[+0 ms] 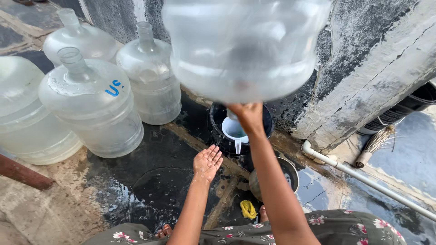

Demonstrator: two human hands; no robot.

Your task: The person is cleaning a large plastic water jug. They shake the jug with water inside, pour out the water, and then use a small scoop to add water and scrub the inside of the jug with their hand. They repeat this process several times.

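Observation:
A large clear water jug (245, 45) is held up close to the camera, tilted, with a little water inside. My right hand (249, 117) grips it underneath, near its neck. My left hand (207, 163) is open, palm up, empty, a short way below and to the left of the jug. Under the jug stands a black bucket (217, 119) with a white funnel (234, 131) in it.
Several clear water jugs (95, 104) stand on the wet floor at the left. A metal pot (290, 174) and a yellow scrubber (248, 209) lie near my feet. A white pipe (363, 177) runs along the cracked wall (372, 68) at the right. A broom (377, 143) leans there.

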